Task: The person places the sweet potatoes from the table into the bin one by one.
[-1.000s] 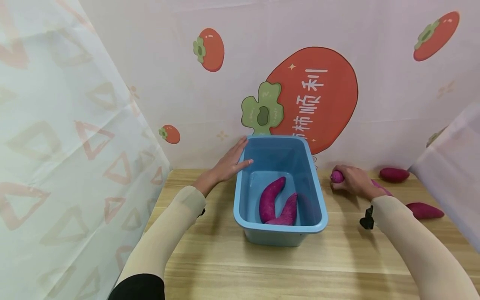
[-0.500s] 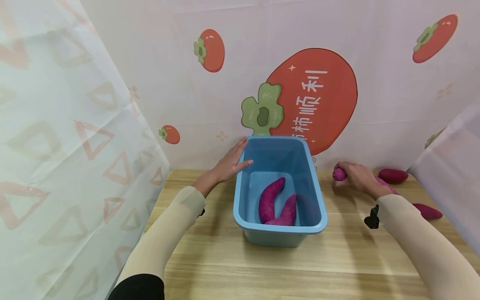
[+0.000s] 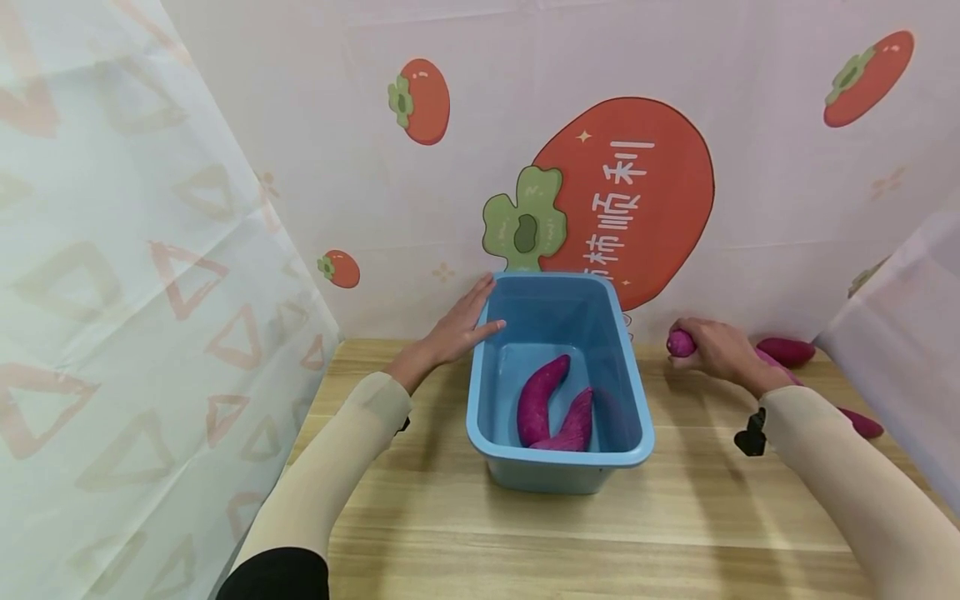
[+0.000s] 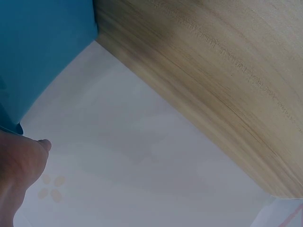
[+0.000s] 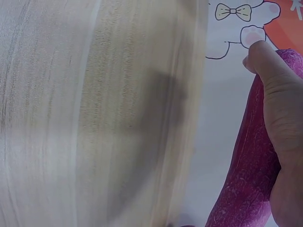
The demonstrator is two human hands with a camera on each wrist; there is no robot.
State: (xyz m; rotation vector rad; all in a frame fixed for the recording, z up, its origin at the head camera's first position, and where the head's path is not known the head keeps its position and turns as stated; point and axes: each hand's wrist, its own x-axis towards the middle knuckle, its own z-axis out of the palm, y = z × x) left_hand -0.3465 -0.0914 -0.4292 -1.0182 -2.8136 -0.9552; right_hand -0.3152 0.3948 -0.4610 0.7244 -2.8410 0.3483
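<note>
A blue plastic tub (image 3: 636, 400) stands on the table with two purple sweet potatoes (image 3: 542, 400) in its near end. My left hand (image 3: 457, 327) rests on its left rim, fingers straight and thumb pointing over the opening. To the right of the tub, my right hand (image 3: 716, 350) grips a long purple sweet potato (image 5: 244, 184). Fingers and thumb wrap round it, and its blunt end shows past the hand. In the right wrist view it appears raised off the table, with a shadow beneath.
Another sweet potato (image 3: 786, 351) lies against the back wall at the right. One more (image 3: 862, 422) is partly hidden by the right sleeve. Printed sheets (image 3: 750, 275) border the wooden table (image 3: 570, 546) at the back and both sides.
My right hand, with the sweet potato in its grip, has shifted slightly rightward and up. The left hand and the tub have stayed in place.
</note>
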